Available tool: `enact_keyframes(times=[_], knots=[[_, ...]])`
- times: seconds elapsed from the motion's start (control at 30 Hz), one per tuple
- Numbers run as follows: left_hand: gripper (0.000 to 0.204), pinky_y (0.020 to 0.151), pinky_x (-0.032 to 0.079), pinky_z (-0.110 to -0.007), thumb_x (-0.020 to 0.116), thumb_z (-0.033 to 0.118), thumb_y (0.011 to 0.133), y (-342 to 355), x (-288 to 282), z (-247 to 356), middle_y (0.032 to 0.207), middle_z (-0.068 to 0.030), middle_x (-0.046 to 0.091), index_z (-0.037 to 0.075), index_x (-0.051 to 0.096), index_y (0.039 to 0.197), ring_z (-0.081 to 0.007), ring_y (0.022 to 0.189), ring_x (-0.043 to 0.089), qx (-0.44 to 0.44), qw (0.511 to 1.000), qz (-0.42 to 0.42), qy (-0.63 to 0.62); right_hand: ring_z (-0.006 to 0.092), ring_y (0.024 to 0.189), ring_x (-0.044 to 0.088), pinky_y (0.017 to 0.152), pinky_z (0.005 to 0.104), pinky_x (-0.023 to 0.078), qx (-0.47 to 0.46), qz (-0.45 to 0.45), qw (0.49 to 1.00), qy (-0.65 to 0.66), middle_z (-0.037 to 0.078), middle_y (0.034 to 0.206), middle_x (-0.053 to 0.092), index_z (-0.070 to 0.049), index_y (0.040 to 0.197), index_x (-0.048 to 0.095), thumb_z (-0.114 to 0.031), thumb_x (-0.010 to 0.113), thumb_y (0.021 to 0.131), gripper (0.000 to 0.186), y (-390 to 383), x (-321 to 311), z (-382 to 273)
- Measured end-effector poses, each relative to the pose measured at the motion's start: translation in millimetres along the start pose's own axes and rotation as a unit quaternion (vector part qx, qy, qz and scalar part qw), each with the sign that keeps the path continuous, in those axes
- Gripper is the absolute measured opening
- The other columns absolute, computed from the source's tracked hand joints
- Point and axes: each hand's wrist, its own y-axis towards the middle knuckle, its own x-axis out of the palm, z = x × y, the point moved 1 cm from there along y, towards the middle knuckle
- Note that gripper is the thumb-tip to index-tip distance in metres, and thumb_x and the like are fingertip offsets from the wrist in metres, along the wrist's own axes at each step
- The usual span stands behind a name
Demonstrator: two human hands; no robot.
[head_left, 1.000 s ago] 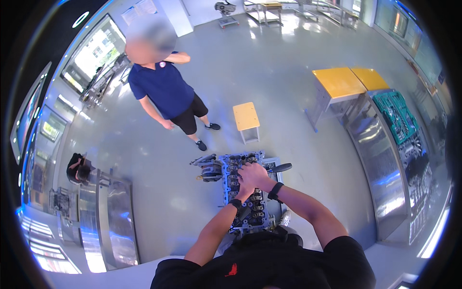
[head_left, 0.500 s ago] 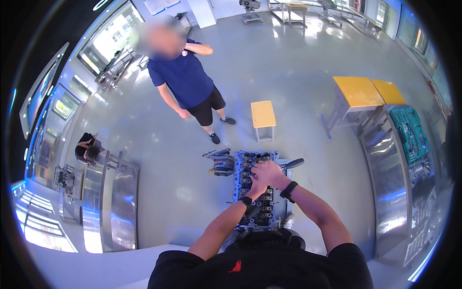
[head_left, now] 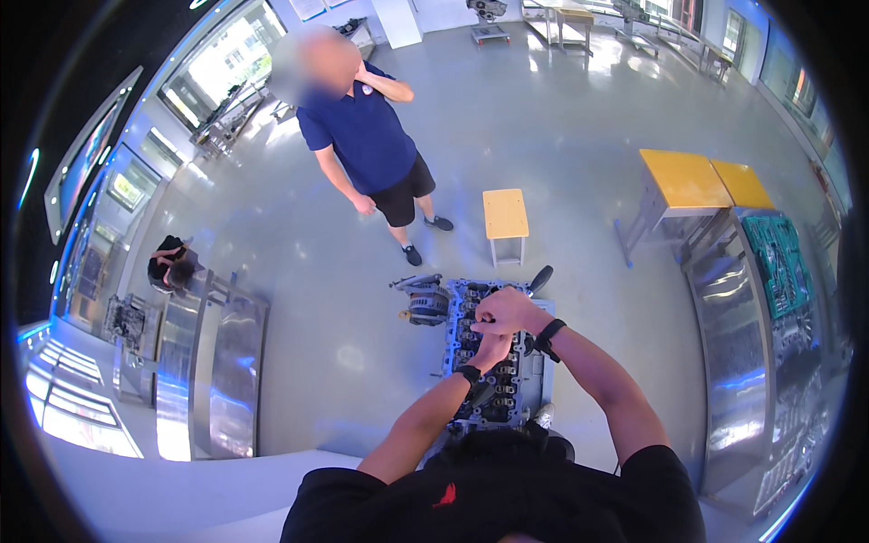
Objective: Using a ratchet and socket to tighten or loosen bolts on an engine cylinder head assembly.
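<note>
An engine cylinder head (head_left: 503,407) with rows of valve gear lies in front of me, its long side running away from me. Over its middle my right hand (head_left: 509,310) is closed, fingers curled down. Just below and touching it, my left hand (head_left: 491,347) is closed too, and what its fingers hold is hidden. A tool with a thick black handle (head_left: 541,278) sticks out beyond my right hand, pointing away and to the right; its other end is covered by my hands. An alternator-like round part (head_left: 425,306) sits at the head's left side.
A person in a blue shirt (head_left: 367,136) stands beyond the engine, near a yellow-topped stool (head_left: 505,217). Metal benches (head_left: 237,371) are at left, with a seated person (head_left: 169,264). At right are yellow tables (head_left: 683,179) and a bench with a green tool case (head_left: 777,264).
The black handle has swung counterclockwise, from pointing right to pointing away and right. My right hand has turned with it. The whole view has shifted slightly.
</note>
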Motion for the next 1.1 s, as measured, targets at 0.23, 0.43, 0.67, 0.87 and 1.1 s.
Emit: enact_keyframes(times=[0.23, 0.43, 0.67, 0.87, 1.1], knots=[[0.017, 0.052, 0.040, -0.029, 0.048, 0.017, 0.098, -3.6, -10.0, 15.1, 0.071, -0.0015, 0.050, 0.002, 0.052, 0.091, -0.0101, 0.060, 0.048, 0.089, 0.992, 0.065, -0.054, 0.0271, 0.073, 0.066, 0.066, 0.0405, 0.052, 0.067, -0.003, 0.998, -0.008, 0.004, 0.077, 0.068, -0.016, 0.081, 0.069, -0.048, 0.059, 0.081, 0.033, 12.7, 1.9, -8.8], [0.024, 0.078, 0.044, -0.038, 0.051, 0.018, 0.095, -6.4, -9.3, 23.1, 0.096, -0.0126, 0.061, -0.003, 0.056, 0.107, -0.0218, 0.089, 0.056, -0.016, 0.997, 0.025, -0.067, 0.0252, 0.078, 0.067, 0.071, 0.0398, 0.053, 0.129, -0.010, 0.992, -0.006, 0.002, 0.080, 0.069, -0.019, 0.086, 0.070, -0.043, 0.060, 0.080, 0.027, 12.5, 6.9, -2.8], [0.017, 0.066, 0.044, -0.035, 0.053, 0.014, 0.093, -10.4, -13.5, 26.9, 0.084, -0.0086, 0.061, -0.002, 0.056, 0.100, -0.0174, 0.075, 0.056, -0.029, 0.996, 0.037, -0.079, 0.0284, 0.079, 0.067, 0.069, 0.0414, 0.053, 0.136, -0.001, 0.991, -0.006, 0.006, 0.082, 0.069, -0.019, 0.085, 0.070, -0.037, 0.059, 0.077, 0.023, 17.3, 10.7, -8.7], [0.015, 0.057, 0.042, -0.035, 0.053, 0.013, 0.093, -10.2, -16.4, 33.4, 0.074, -0.0065, 0.058, -0.002, 0.056, 0.093, -0.0159, 0.065, 0.054, 0.010, 0.995, 0.055, -0.077, 0.0307, 0.080, 0.067, 0.070, 0.0428, 0.054, 0.173, 0.005, 0.985, -0.022, 0.008, 0.081, 0.069, -0.018, 0.085, 0.070, -0.037, 0.057, 0.077, 0.025, 20.3, 11.4, -10.4], [0.013, 0.056, 0.040, -0.033, 0.051, 0.011, 0.091, -4.0, -5.6, 27.5, 0.073, -0.0035, 0.057, -0.001, 0.055, 0.088, -0.0118, 0.064, 0.051, -0.003, 0.988, 0.062, -0.144, 0.0311, 0.079, 0.067, 0.070, 0.0435, 0.054, 0.210, 0.038, 0.977, -0.009, 0.009, 0.081, 0.069, -0.017, 0.084, 0.070, -0.039, 0.057, 0.078, 0.026, 12.9, 10.0, -5.5]])
